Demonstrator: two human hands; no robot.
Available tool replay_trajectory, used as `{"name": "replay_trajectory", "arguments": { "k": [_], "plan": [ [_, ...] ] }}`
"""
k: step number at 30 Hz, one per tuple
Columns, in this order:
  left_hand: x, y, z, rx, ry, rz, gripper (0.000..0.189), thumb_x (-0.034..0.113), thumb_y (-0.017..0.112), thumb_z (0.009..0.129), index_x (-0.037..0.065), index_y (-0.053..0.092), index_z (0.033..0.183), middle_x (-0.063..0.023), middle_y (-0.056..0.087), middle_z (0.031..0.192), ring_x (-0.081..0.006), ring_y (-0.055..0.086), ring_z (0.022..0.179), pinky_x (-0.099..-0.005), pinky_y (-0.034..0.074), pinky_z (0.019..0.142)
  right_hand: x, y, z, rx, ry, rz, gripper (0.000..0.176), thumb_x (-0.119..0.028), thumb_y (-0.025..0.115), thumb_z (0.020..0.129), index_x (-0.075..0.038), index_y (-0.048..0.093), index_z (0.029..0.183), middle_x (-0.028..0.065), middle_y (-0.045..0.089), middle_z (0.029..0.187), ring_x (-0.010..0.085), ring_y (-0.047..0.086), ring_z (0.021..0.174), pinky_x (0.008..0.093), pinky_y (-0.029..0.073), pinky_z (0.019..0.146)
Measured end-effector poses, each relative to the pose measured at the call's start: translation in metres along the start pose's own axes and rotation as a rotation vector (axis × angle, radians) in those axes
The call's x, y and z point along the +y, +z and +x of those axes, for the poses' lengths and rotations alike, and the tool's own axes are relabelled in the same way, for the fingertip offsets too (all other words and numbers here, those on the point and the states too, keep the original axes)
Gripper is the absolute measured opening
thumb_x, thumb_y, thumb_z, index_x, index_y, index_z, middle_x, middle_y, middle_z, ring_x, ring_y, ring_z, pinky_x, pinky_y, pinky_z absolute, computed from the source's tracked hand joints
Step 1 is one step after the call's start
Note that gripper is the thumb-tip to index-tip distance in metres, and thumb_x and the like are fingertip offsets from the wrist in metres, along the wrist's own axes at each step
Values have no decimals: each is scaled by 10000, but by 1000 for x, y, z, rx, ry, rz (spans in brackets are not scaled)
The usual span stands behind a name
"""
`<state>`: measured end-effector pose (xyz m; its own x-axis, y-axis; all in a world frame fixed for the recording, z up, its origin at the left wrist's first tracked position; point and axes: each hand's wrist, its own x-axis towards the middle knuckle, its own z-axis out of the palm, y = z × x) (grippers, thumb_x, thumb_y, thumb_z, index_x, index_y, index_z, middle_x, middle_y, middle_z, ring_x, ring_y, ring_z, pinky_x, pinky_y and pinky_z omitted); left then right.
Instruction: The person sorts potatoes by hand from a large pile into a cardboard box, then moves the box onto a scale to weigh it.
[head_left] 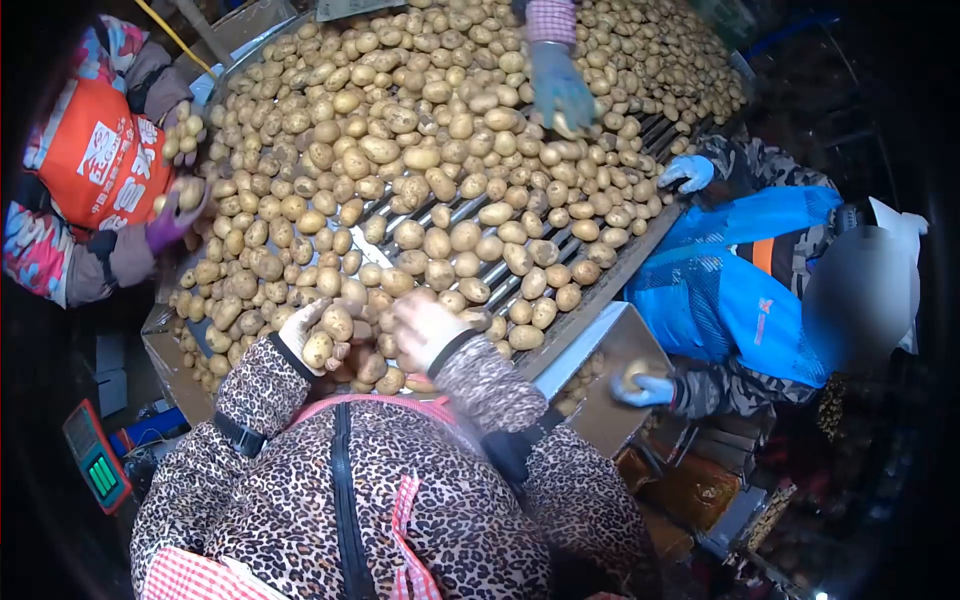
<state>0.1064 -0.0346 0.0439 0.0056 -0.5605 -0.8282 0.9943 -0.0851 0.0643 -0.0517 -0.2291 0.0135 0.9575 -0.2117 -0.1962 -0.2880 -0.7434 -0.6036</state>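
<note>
My left hand (pixel 297 328), at the near edge of the potato heap, is curled around two potatoes (pixel 318 349) that show in its palm. To its right, my right hand (pixel 424 328) reaches over the potatoes (pixel 438 272) nearest me; it is smeared by motion and its fingers are partly hidden. Loose potatoes lie all around both hands. Beyond them, bars of a slatted metal rack (pixel 505 290) show between the potatoes.
At the left, a person in a red apron (pixel 105 160) holds potatoes. A person in a blue apron (pixel 745 290) stands at the right, one gloved hand holding a potato above a cardboard box (pixel 625 350). Another gloved hand (pixel 560 85) reaches in from the far side. A scale display (pixel 98 460) glows lower left.
</note>
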Motion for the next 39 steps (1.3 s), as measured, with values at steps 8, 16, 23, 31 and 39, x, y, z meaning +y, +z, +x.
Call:
{"name": "replay_trajectory", "arguments": {
  "k": [8, 16, 23, 31, 39],
  "plan": [
    [-3, -34, -33, -155, 91, 38, 349, 430, 470, 963, 140, 504, 1155, -103, 611, 933, -186, 570, 591, -297, 447, 449, 161, -110, 73, 173, 782, -289, 447, -326, 603, 837, -68, 528, 1194, 219, 635, 1050, 360, 626, 967, 447, 498, 868],
    [-13, -44, -33, -175, 127, 26, 305, 407, 456, 970, 124, 569, 952, -158, 644, 930, -270, 638, 635, -302, 460, 397, 229, -89, 41, 369, 751, 92, 467, -369, 632, 807, -9, 582, 1101, 232, 582, 1131, 307, 597, 1041, 391, 503, 867],
    [-17, -36, -32, -181, 68, 118, 308, 329, 533, 941, 82, 559, 1124, -100, 616, 944, -272, 628, 791, -282, 484, 512, 150, -100, 80, -11, 416, 843, 285, -248, 598, 837, -29, 625, 1016, 155, 672, 964, 270, 652, 911, 358, 532, 794],
    [-16, -42, -48, -142, 147, 67, 379, 294, 502, 957, 46, 526, 1242, -108, 643, 1032, -184, 651, 745, -225, 506, 500, 40, -48, 170, -199, 545, -206, 536, -402, 682, 751, -27, 613, 1129, 211, 637, 1122, 334, 609, 1067, 405, 482, 930],
    [-21, -60, -48, -324, 238, 9, 538, 74, 555, 856, 69, 377, 1364, -111, 538, 1193, -203, 596, 910, -251, 521, 593, 76, -81, 56, 13, 662, 1039, 337, -253, 551, 901, -34, 608, 1151, 98, 654, 1004, 198, 612, 760, 307, 519, 631]
  ]
}}
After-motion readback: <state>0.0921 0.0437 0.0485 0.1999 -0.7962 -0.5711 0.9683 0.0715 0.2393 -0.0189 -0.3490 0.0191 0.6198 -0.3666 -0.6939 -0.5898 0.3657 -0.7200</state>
